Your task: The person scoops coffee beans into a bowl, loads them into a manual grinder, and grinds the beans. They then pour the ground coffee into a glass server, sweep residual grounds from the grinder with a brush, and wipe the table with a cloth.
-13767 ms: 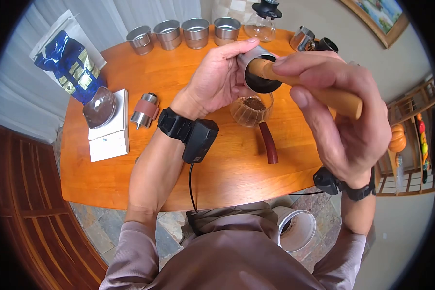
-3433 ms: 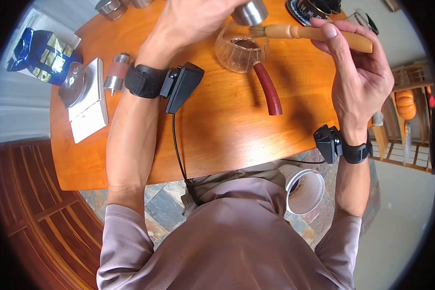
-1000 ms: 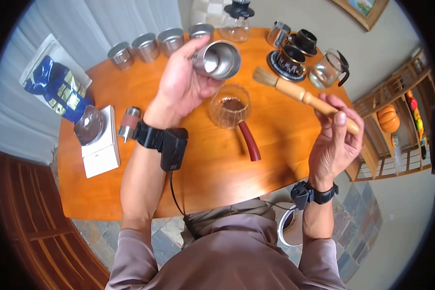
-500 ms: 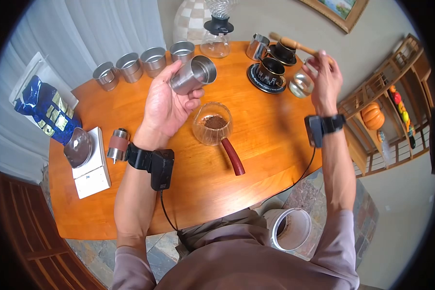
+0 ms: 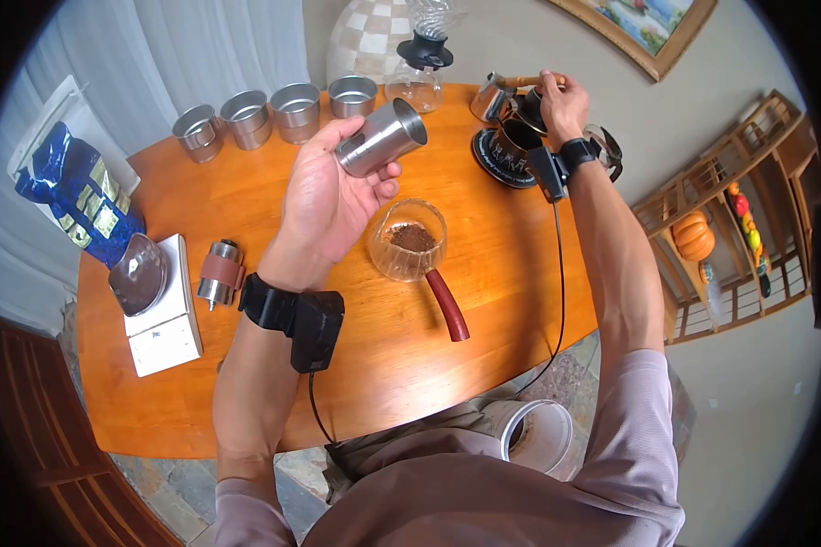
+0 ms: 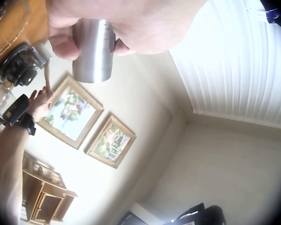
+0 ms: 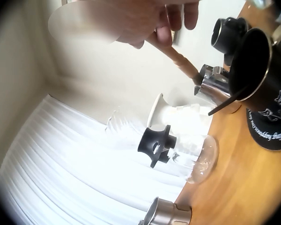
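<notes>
My left hand (image 5: 324, 196) grips a steel cup (image 5: 381, 139), tilted with its mouth to the upper right, above the table; the left wrist view shows fingers round the cup (image 6: 92, 56). At the far right of the table my right hand (image 5: 564, 108) pinches the wooden handle of a brush (image 5: 524, 82), whose tip is at a small metal pitcher (image 5: 491, 98). The right wrist view has the brush (image 7: 180, 61) reaching down to the pitcher (image 7: 215, 86). Below the left hand stands a glass pot (image 5: 409, 246) with brown grounds inside and a red handle (image 5: 447, 305).
Several metal cups (image 5: 296, 114) line the back edge, beside a glass server (image 5: 415, 89). A black cup (image 5: 514, 150) on a saucer sits near my right forearm. At left are a white scale (image 5: 166, 342), a hand grinder (image 5: 220, 273) and a blue bag (image 5: 82, 196).
My right hand has carried the brush away from the pot to the back right, at the pitcher. My left hand still holds the steel cup, which has turned onto a slant.
</notes>
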{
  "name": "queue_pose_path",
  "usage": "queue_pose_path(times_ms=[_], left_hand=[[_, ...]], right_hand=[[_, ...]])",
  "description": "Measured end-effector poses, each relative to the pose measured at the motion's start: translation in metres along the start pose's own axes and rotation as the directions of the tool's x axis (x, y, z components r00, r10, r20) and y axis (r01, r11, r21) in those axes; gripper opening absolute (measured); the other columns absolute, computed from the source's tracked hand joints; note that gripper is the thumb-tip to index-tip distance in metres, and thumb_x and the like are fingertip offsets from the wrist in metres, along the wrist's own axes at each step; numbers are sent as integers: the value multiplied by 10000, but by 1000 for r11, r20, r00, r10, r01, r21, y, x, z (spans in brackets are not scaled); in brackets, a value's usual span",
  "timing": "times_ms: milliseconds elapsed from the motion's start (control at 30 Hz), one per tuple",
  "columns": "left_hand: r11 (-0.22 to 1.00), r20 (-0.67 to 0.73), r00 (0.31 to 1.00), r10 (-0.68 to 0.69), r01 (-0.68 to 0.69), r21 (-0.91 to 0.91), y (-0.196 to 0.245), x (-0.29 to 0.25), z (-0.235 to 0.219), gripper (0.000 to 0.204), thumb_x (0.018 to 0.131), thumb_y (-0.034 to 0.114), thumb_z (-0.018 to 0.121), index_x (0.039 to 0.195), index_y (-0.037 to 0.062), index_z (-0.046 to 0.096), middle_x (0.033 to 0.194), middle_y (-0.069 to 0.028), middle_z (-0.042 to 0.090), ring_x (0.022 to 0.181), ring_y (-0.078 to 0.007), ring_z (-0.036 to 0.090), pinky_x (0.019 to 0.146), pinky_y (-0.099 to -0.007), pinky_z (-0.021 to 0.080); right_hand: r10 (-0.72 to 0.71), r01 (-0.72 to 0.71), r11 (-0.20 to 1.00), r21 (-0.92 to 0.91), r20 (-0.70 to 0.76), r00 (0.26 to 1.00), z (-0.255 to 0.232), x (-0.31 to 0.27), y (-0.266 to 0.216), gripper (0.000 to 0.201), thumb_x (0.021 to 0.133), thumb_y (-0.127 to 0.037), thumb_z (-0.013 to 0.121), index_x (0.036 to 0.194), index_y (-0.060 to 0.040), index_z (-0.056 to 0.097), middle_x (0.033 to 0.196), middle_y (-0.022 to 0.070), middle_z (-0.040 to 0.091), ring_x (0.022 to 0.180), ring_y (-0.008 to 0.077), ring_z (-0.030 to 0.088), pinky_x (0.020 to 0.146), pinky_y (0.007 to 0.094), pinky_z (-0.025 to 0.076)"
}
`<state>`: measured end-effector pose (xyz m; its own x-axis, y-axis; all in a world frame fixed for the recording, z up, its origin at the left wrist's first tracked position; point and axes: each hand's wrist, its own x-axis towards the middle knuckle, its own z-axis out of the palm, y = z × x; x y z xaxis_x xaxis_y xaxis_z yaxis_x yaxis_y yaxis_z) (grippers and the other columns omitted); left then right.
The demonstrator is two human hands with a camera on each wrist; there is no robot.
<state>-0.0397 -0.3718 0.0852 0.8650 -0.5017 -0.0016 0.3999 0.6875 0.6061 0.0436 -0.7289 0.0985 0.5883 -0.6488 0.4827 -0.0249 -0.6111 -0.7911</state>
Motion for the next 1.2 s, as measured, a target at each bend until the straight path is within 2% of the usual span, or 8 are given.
queue_pose_path(times_ms=[233, 433, 533, 633, 700, 900, 1100, 1200], left_hand=[[1000, 14, 1000, 7, -7, 24, 0, 0, -1, 261, 1068, 257, 443, 1183, 36, 522, 1065, -131, 643, 820, -205, 609, 659, -287, 505], [999, 30, 999, 17, -18, 33, 0, 5, -6, 251, 1035, 260, 520, 1111, 23, 548, 975, -123, 642, 784, -210, 603, 669, -325, 511], [997, 21, 998, 58, -59, 39, 3, 6, -7, 254, 1035, 254, 518, 1099, 10, 546, 979, -129, 643, 789, -228, 612, 674, -334, 522], [997, 47, 997, 61, -63, 43, 8, 9, -13, 264, 1039, 250, 502, 1109, -1, 547, 986, -135, 643, 784, -231, 616, 670, -331, 532], [996, 39, 997, 65, -67, 57, 13, 8, -13, 278, 1042, 249, 491, 1124, -10, 549, 993, -141, 647, 780, -232, 619, 664, -327, 538], [996, 60, 995, 74, -77, 46, 21, 4, -12, 335, 1051, 246, 454, 1177, -50, 547, 1035, -171, 664, 771, -235, 628, 647, -311, 553], [995, 55, 994, 92, -94, 41, 20, 7, -16, 342, 1057, 248, 441, 1184, -53, 542, 1050, -174, 656, 787, -232, 627, 660, -315, 553], [994, 67, 994, 90, -94, 61, 18, 8, -20, 343, 1061, 253, 437, 1189, -49, 539, 1058, -171, 646, 798, -228, 624, 679, -314, 553]], right_hand=[[79, -87, 990, 114, 74, 994, 11, -8, 13, 598, 876, -328, 766, 1281, 89, 623, 1039, 138, 754, 955, 214, 697, 894, 327, 529], [-158, 49, 938, 342, 299, 941, -41, -96, -12, 404, 946, -131, 699, 1271, 94, 613, 1023, 84, 737, 927, 107, 662, 821, 249, 521], [-248, 177, 968, 175, 602, 759, -81, -159, -13, 277, 981, -226, 690, 1082, 32, 696, 888, 37, 712, 834, 75, 633, 753, 254, 516], [116, -207, 978, -4, 838, 533, -110, -219, -34, 401, 1010, -375, 657, 962, 22, 692, 821, 46, 696, 690, 106, 629, 661, 269, 517], [238, -396, 914, -84, 903, 358, -122, -245, -51, 450, 1019, -396, 645, 1087, 49, 650, 825, 63, 686, 669, 117, 636, 610, 259, 525], [222, -677, 734, -52, 961, 166, -109, -269, -49, 441, 1016, -342, 664, 1239, 19, 542, 829, 67, 721, 540, 116, 647, 456, 224, 446], [259, -686, 726, -45, 942, 212, -86, -247, -47, 256, 1047, -342, 603, 999, -91, 592, 732, 12, 679, 487, 56, 573, 409, 192, 372], [294, -610, 791, -42, 901, 319, -64, -225, -43, 241, 1046, -326, 612, 960, -105, 569, 687, -15, 635, 462, 50, 522, 384, 200, 346]])
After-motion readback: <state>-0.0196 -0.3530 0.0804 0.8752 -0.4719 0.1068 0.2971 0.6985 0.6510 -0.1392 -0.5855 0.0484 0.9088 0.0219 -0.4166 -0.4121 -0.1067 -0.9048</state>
